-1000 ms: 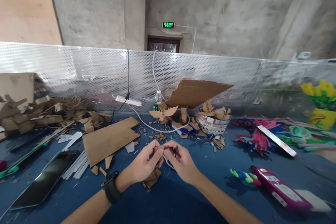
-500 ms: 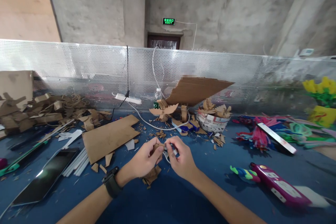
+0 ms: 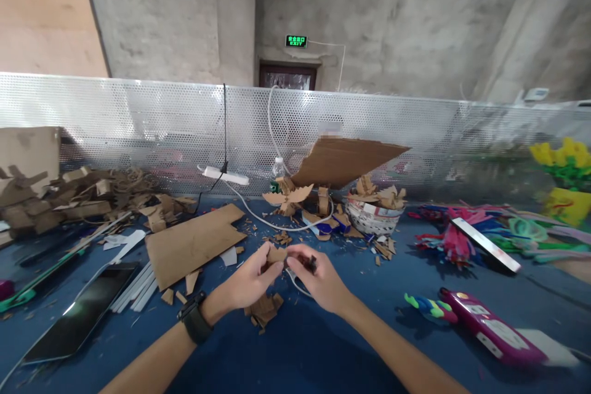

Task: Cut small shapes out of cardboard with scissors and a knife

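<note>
- The left hand point(image 3: 253, 278) was closed, thumb and fingers clamped on a small piece of cardboard point(image 3: 277, 255).
- The right hand point(image 3: 324, 283) was curled in close, its thumb and fingertips pinched at the right edge of that piece; a small dark thing point(image 3: 313, 264), too blurred to name, showed among its fingers.
- The small piece was between the two hands, just above the table point(image 3: 314, 363); a black watch point(image 3: 196, 320) circled the left wrist.
- Cardboard scraps point(image 3: 264, 310) lay on the blue table just below the hands.
- To the left lay a notched cardboard sheet point(image 3: 194, 246), white sticks point(image 3: 141, 289) and a dark-screened tablet point(image 3: 83, 315).
- Behind the hands stood a basket point(image 3: 375, 221) heaped with torn cardboard, near a clear bottle point(image 3: 277, 168).
- To the right, a phone point(image 3: 486, 245) rested on fuzzy colored stems point(image 3: 457, 247), with a glossy purple device point(image 3: 498, 329) nearer the front.
- A shiny metal screen point(image 3: 161, 114), dotted with round holes, ran along the back; beyond it rose a rough gray concrete wall point(image 3: 401, 31) and a lit green exit sign point(image 3: 296, 41).
- The small piece was flat, brown and matte, with an uneven upper edge.
</note>
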{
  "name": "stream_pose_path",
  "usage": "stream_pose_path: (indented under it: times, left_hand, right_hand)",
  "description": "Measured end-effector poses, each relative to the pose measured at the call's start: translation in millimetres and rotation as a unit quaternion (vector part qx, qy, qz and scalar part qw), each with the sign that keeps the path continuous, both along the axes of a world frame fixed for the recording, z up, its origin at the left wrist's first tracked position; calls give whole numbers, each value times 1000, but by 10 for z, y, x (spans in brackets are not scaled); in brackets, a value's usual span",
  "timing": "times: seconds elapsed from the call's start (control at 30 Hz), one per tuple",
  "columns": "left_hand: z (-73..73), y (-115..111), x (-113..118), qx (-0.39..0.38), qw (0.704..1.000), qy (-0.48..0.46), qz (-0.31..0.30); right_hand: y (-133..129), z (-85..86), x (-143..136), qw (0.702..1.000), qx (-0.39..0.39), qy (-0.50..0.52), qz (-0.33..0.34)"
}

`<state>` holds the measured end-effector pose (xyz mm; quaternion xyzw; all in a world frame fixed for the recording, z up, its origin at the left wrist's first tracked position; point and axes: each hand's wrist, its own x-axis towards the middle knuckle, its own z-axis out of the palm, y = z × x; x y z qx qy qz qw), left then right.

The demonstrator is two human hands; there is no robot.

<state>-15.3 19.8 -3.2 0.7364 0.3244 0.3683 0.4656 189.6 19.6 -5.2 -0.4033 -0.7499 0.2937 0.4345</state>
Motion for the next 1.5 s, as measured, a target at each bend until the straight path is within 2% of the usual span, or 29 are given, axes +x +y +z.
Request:
stream_pose_path:
  times: [0.13,0.43,0.63,0.8,1.07,1.27,1.37,1.43,1.5]
  left_hand:
    - [1,48,-5,40,998,36,26]
    - [-9,98,1,73,993,74,51]
    - [-24,68,36,106,980,136,97]
    - [-80,56,56,140,972,140,129]
    - [-100,58,87,119,971,156,136]
    - [-62,103,51,85,981,128,119]
    - [-37,107,37,68,987,108,97]
    - [-43,110,34,76,985,116,103]
    - [-59,113,35,87,982,127,113]
  right_hand:
    - [5,-16,-8,1000,-14,-6,-4]
    - [12,-44,-16,999,25,-34,-10]
    - [21,-79,-57,998,6,-22,-59]
    - [39,-105,-92,997,-35,3,-76]
    - [124,-144,-64,991,-55,7,-119]
    - [225,-67,123,985,-32,21,-170]
    - [184,-21,137,991,-18,18,-130]
    - [127,-9,93,997,-11,1,-82]
    - [72,-17,31,998,-8,-31,-62]
